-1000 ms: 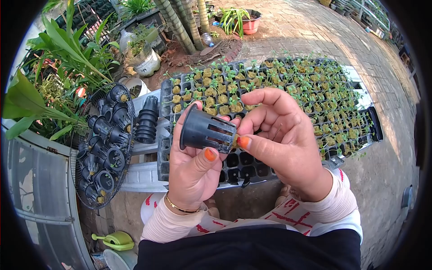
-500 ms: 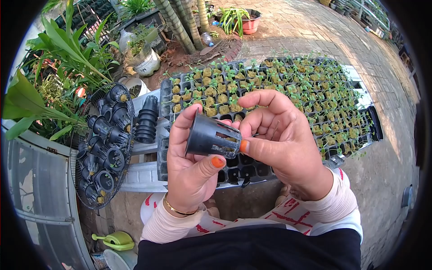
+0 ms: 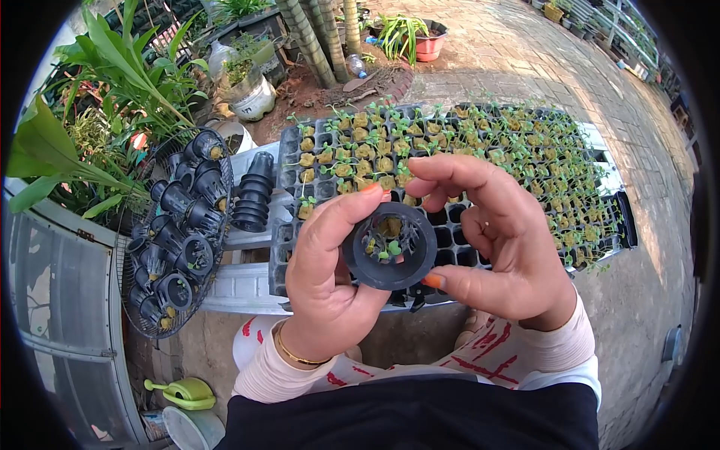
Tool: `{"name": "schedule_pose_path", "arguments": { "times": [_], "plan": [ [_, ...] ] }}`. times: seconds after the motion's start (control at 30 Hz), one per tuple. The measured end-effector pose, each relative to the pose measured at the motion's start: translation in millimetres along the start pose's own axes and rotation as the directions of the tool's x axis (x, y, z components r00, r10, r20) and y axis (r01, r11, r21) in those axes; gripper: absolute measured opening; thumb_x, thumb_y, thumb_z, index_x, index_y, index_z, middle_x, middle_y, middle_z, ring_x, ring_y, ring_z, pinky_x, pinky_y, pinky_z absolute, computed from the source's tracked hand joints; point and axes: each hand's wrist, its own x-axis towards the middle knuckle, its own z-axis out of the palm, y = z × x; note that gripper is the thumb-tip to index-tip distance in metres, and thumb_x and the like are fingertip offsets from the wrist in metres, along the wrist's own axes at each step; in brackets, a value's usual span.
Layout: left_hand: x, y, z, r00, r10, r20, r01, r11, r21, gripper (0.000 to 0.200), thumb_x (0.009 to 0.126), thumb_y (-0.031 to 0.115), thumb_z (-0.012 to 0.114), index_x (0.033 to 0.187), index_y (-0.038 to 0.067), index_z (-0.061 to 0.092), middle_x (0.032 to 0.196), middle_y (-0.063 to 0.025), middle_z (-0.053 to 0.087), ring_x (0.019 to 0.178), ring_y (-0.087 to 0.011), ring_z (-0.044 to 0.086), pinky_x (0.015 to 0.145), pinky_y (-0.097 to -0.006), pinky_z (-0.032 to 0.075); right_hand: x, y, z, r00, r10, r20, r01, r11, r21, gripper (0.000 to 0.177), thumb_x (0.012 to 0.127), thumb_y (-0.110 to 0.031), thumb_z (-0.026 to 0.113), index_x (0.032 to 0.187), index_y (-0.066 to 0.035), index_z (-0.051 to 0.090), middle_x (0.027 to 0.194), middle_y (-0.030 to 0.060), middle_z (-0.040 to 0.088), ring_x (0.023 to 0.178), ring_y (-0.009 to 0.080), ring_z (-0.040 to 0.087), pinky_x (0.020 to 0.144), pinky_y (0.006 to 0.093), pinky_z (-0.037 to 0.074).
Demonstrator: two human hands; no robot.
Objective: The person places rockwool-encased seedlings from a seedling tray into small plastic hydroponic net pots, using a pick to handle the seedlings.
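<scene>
A black net pot [image 3: 391, 279] is gripped in my left hand [image 3: 330, 281], its open mouth facing up at me. Inside it shows a small green seedling [image 3: 394, 248] with a brownish plug at the bottom. My right hand [image 3: 499, 251] is just to the right, fingers curved and spread apart, with the thumb tip right at the pot's rim. Under both hands lies a black seedling tray [image 3: 289, 259] with many sprouts in brown plugs; several cells near me are bare.
At left, a wire basket [image 3: 217, 259] holds several net pots lying on their sides. Beside it lies a stack of nested black pots [image 3: 253, 199] on the grey slatted table [image 3: 244, 289]. A green watering can [image 3: 187, 394] stands on the floor at lower left.
The net pot has turned from lying sideways to mouth-up toward me, so its inside now shows. My right fingers have moved from its slotted base to beside the rim.
</scene>
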Motion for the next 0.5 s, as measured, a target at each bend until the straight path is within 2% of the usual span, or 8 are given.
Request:
{"name": "schedule_pose_path", "arguments": {
  "times": [0.07, 0.13, 0.23, 0.27, 0.33, 0.37, 0.4, 0.5],
  "plan": [
    [-1.9, -2.4, -0.4, 0.999, 0.003, 0.034, -0.007, 0.995, 0.096, 0.071, 0.071, -0.007, 0.071, 0.131, 0.002, 0.035, 0.117, -0.0161, 0.054, 0.111, -0.0238, 0.055, 0.094, -0.0334, 0.045, 2.1, -0.5, 2.6, 0.998, -0.066, 0.02, 0.068, 0.993, -0.096, 0.077, 0.059, -0.016, 0.078, 0.127, 0.001, 0.047, 0.11, 0.0079, 0.056, 0.087, 0.0064, 0.05, 0.049, 0.0162, 0.027],
    [-3.4, -1.5, 7.3, 0.996, -0.054, -0.074, 0.051, 0.998, -0.043, 0.06, 0.068, -0.01, 0.068, 0.123, -0.001, 0.048, 0.114, -0.0166, 0.056, 0.102, -0.024, 0.058, 0.085, -0.0309, 0.047, 2.3, 0.4, 6.7, 0.977, -0.211, 0.024, 0.211, 0.949, -0.235, 0.075, 0.06, -0.017, 0.079, 0.126, 0.002, 0.048, 0.11, 0.0085, 0.056, 0.081, 0.0054, 0.05, 0.048, 0.0168, 0.027],
    [-1.6, -0.9, 8.9, 0.999, -0.01, -0.041, 0.011, 0.999, 0.037, 0.065, 0.07, -0.009, 0.067, 0.129, 0.0, 0.042, 0.118, -0.016, 0.053, 0.106, -0.0232, 0.056, 0.088, -0.0318, 0.046, 0.6, -4.5, 5.6, 0.985, -0.168, 0.044, 0.174, 0.94, -0.294, 0.071, 0.063, -0.017, 0.078, 0.125, 0.003, 0.048, 0.111, 0.0096, 0.056, 0.083, 0.0076, 0.052, 0.051, 0.0177, 0.03],
    [-0.7, 1.4, 10.6, 0.993, -0.112, -0.04, 0.103, 0.979, -0.176, 0.067, 0.071, -0.007, 0.068, 0.132, 0.001, 0.038, 0.12, -0.0158, 0.051, 0.107, -0.023, 0.055, 0.09, -0.0327, 0.045, -0.1, -3.8, 5.3, 0.988, -0.151, 0.046, 0.157, 0.939, -0.305, 0.071, 0.064, -0.016, 0.078, 0.125, 0.004, 0.047, 0.112, 0.0103, 0.056, 0.087, 0.009, 0.054, 0.055, 0.017, 0.036],
    [2.9, 5.7, 9.4, 0.977, -0.211, -0.022, 0.187, 0.906, -0.38, 0.071, 0.073, -0.005, 0.069, 0.134, 0.001, 0.034, 0.123, -0.0156, 0.049, 0.108, -0.0227, 0.054, 0.093, -0.0335, 0.043, 0.1, 0.0, 16.2, 0.972, 0.166, -0.168, -0.102, 0.937, 0.334, 0.07, 0.066, -0.014, 0.077, 0.125, 0.005, 0.044, 0.112, 0.012, 0.056, 0.098, 0.0142, 0.057, 0.073, 0.0204, 0.046],
    [6.3, 7.7, 5.2, 0.939, -0.344, 0.027, 0.304, 0.789, -0.534, 0.069, 0.076, 0.0, 0.068, 0.135, 0.002, 0.032, 0.125, -0.0156, 0.048, 0.109, -0.0225, 0.053, 0.095, -0.0346, 0.042, 4.0, -3.7, 13.1, 0.955, 0.238, -0.176, -0.129, 0.87, 0.476, 0.071, 0.066, -0.01, 0.076, 0.125, 0.007, 0.042, 0.112, 0.0138, 0.056, 0.105, 0.0182, 0.057, 0.089, 0.028, 0.046],
    [8.4, 8.4, 0.4, 0.883, -0.459, 0.097, 0.401, 0.631, -0.664, 0.068, 0.079, 0.004, 0.067, 0.136, 0.002, 0.029, 0.126, -0.0156, 0.046, 0.109, -0.0224, 0.053, 0.096, -0.0358, 0.04, 5.5, -0.9, 6.5, 0.943, 0.293, -0.156, -0.164, 0.82, 0.548, 0.07, 0.064, -0.008, 0.075, 0.125, 0.007, 0.043, 0.11, 0.0152, 0.058, 0.102, 0.0188, 0.058, 0.091, 0.0303, 0.046],
    [7.4, 0.8, -11.5, 0.813, -0.515, 0.271, 0.478, 0.326, -0.815, 0.044, 0.089, 0.014, 0.056, 0.127, -0.002, 0.039, 0.12, -0.0163, 0.051, 0.107, -0.0245, 0.054, 0.097, -0.0391, 0.042, 5.3, 5.8, -8.2, 0.941, 0.333, -0.066, -0.197, 0.694, 0.693, 0.06, 0.071, -0.006, 0.071, 0.124, 0.006, 0.045, 0.108, 0.015, 0.06, 0.095, 0.0168, 0.061, 0.081, 0.025, 0.049]
  ]
}}
